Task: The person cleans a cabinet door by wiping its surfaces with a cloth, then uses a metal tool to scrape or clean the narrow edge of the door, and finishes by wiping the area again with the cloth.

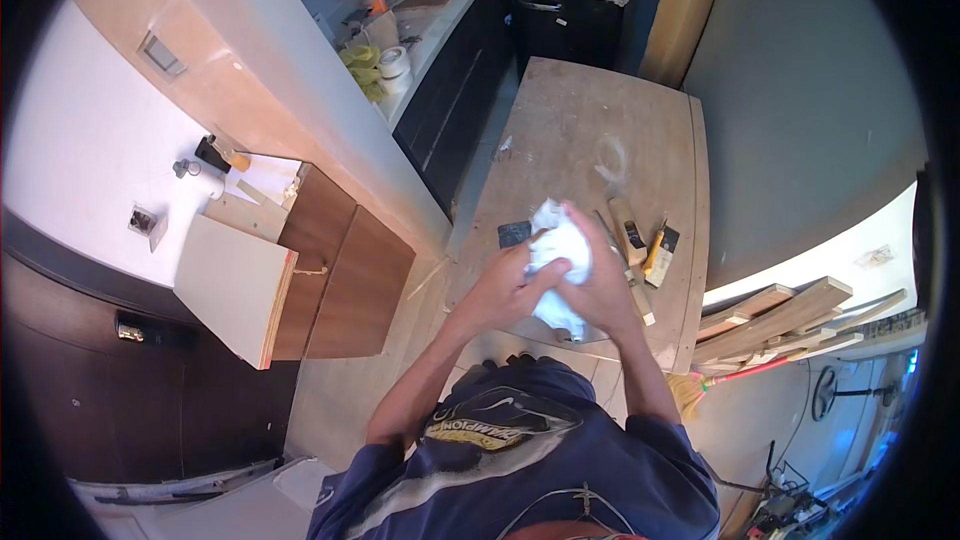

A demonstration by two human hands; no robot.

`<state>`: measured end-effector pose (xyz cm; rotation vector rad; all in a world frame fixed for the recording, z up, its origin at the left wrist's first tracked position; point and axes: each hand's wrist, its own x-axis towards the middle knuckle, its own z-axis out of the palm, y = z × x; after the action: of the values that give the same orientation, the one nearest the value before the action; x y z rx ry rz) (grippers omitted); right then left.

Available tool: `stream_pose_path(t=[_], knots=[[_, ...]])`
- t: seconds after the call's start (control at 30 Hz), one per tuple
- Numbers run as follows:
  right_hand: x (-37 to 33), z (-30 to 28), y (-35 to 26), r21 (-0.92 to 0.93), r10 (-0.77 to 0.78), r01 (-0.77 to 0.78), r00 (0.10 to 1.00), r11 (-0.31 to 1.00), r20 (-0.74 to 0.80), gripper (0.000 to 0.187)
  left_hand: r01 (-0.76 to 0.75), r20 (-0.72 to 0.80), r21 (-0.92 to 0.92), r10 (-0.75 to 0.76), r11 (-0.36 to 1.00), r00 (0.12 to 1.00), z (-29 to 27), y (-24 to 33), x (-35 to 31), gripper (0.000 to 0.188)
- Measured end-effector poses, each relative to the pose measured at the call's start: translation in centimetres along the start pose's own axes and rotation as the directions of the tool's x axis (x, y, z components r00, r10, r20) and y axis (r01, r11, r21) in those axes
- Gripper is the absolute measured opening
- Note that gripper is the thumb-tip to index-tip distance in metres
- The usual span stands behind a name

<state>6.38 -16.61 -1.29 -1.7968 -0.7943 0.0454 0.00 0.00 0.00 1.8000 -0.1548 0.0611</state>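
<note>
Both my hands are closed on a crumpled white bundle (562, 243), which looks like cloth or thin plastic; I cannot tell which. My left hand (503, 290) grips its left side, and my right hand (597, 290) wraps the right side with the thumb across the front. The bundle is held over the near part of a wooden table (560, 130). Just left of it lies a small dark flat piece (514, 234). To the right of my hands are a wooden block with a dark insert (627, 230), a yellow and black item (660, 255) and a thin strip (640, 298).
A brown cabinet (360, 290) with an open door (235, 275) stands at left. Behind it runs a counter (425, 55) with tape rolls (394, 63) and a bottle. Wooden planks (775, 320) and a broom (690, 390) are at right. A black fridge-like unit (565, 10) stands at the back.
</note>
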Motion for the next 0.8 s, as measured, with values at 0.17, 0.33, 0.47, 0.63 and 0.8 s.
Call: stream_pose_path(t=[0.17,0.33,0.47,0.63,0.8], knots=[[-3.1,-5.2,2.2,0.105,0.24,-0.217,0.842,0.971,-0.482,0.039,-0.135,-0.011,-0.058,0.134,0.989,0.991,-0.8,-0.8,1.8,0.027],[-5.8,-9.1,9.8,-0.031,0.308,-0.418,0.716,0.908,-0.627,0.037,0.104,0.091,-0.035,-0.101,0.994,0.991,-3.6,-7.7,1.1,0.028],[-7.6,-9.6,14.8,0.221,0.513,-0.471,0.696,0.854,-0.502,0.044,0.127,0.219,0.065,-0.138,0.99,0.966,0.0,-10.8,-2.0,0.035],[-7.8,-8.9,20.1,0.31,0.524,-0.426,0.748,0.85,-0.407,0.051,0.158,0.117,0.09,-0.168,0.983,0.979,5.9,-11.9,-5.4,0.054],[-6.4,-8.2,26.0,-0.036,0.312,-0.335,0.907,0.942,-0.283,0.054,0.26,-0.059,-0.044,-0.262,0.965,0.963,13.6,-12.0,-7.1,0.093]])
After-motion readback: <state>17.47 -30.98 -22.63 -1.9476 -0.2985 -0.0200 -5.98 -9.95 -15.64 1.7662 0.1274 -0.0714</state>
